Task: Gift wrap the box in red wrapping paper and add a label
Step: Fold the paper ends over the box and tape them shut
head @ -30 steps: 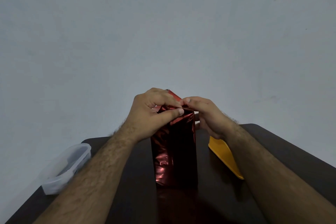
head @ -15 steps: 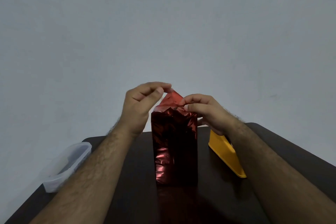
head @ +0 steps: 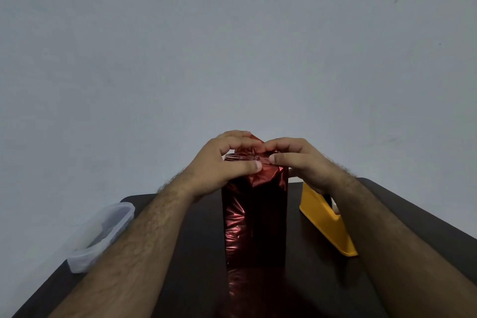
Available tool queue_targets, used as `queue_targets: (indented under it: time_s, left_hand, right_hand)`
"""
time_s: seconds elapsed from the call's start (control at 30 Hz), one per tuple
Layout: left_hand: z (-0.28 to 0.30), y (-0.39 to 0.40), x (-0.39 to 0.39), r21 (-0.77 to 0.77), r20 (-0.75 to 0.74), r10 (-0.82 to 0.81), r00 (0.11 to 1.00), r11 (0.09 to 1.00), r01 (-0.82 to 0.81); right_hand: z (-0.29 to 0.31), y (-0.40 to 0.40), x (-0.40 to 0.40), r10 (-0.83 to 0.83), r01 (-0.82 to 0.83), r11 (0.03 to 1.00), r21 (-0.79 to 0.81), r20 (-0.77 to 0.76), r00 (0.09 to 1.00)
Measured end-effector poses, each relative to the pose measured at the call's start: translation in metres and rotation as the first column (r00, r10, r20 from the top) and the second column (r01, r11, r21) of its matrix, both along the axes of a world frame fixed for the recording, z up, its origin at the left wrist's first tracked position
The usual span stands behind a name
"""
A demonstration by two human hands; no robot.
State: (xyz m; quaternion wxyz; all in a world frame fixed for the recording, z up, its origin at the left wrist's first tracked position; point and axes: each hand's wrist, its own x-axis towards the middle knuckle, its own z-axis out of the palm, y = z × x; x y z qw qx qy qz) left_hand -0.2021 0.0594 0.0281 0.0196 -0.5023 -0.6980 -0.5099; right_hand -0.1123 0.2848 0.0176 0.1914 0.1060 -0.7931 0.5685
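Box: tall upright box in shiny red wrapping paper [head: 254, 217], standing mid-bench [head: 196, 253].
Left hand [head: 222, 162]: pinching top fold, keeping it flat.
Right hand [head: 296, 160]: pinching clear tape strip [head: 242, 157] onto that fold.

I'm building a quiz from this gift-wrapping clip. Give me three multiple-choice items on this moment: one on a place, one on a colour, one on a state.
1. Where is the yellow tape dispenser?
A. To the right of the wrapped box
B. To the left of it
C. On top of it

2. What colour is the wrapping paper on the box?
A. Green
B. Shiny red
C. White

3. How does the box stand?
A. Flat on its side
B. Lifted clear of the table
C. Upright on the table

Key: 1 A, the dispenser sits under the right hand; 2 B, the foil shows red; 3 C, both hands, the left hand too, work the paper at its top end.
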Motion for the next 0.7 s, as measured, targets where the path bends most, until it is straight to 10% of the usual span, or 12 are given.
queue_targets:
  time_s: [0.7]
  left_hand:
    - [0.000, 0.011, 0.001, 0.108, 0.091, 0.087, 0.992, 0.990, -0.096]
  right_hand:
    - [-0.006, 0.001, -0.006, 0.017, -0.019, 1.000, -0.018, -0.089, 0.996]
